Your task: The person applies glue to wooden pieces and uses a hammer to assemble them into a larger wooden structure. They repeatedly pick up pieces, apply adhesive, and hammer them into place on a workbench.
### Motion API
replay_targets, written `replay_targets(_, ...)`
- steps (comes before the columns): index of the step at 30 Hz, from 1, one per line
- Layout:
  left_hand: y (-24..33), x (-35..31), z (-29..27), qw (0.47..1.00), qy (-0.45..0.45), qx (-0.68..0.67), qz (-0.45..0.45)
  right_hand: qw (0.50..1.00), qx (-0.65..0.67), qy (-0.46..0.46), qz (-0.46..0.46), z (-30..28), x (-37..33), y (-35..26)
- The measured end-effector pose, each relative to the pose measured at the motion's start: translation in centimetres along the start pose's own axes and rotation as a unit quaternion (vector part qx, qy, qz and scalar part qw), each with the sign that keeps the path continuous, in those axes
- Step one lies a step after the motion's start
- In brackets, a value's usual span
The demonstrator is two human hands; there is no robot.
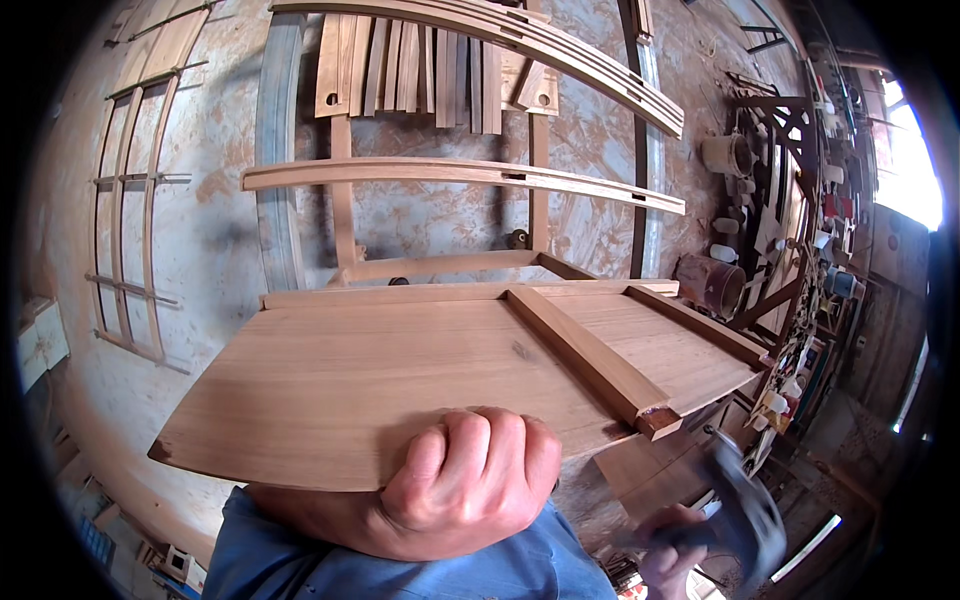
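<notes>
Across the lower middle a wide wooden panel is held tilted, with a long rail along its far edge. Two crosspieces stand on its face: a thick one and another near the right end. My left hand is closed over the panel's near edge, knuckles up; its thumb is hidden. At the lower right my right hand is wrapped around a hammer, whose head is smeared by motion. The hammer is apart from the panel, just beyond the thick crosspiece's near end.
Two slotted rails lie across metal bars ahead. Several wooden strips are stacked at the back. A slatted frame lies on the stained floor at left. Buckets and cluttered shelving stand at right.
</notes>
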State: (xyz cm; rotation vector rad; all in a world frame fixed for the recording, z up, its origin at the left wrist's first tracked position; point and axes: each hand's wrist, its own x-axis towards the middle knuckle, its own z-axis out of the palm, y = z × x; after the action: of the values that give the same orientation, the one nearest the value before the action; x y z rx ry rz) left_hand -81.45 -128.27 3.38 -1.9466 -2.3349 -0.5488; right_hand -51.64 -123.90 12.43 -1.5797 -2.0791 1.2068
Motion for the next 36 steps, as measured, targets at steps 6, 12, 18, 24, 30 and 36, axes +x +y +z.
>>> replay_targets(6, -0.1, 0.1, 0.0, 1.0, 0.003, -0.001, 0.003, 0.998, -0.011, 0.025, 0.065, 0.9, 0.1, -1.5)
replay_targets(12, 0.0, 0.4, -0.3, 1.0, 0.0, -0.008, 0.0, 0.994, -0.074, -0.035, 0.077, 0.5, 1.0, -1.6)
replay_targets(18, 0.0, 0.7, -0.5, 1.0, -0.003, -0.013, -0.008, 0.989, -0.08, -0.052, 0.11, 0.6, 1.0, -2.4)
replay_targets(24, 0.1, 0.6, -0.5, 1.0, -0.013, 0.01, -0.006, 0.997, -0.055, -0.006, 0.06, 0.5, 0.7, -1.5)
replay_targets(30, 0.4, 0.9, -0.6, 0.999, -0.026, 0.009, -0.02, 0.997, 0.01, 0.006, 0.072, -0.5, 0.8, -0.2)
replay_targets(36, 1.5, 1.5, -1.8, 0.995, -0.087, -0.024, -0.051, 0.96, 0.193, 0.205, 0.009, -3.1, 2.6, 2.7)
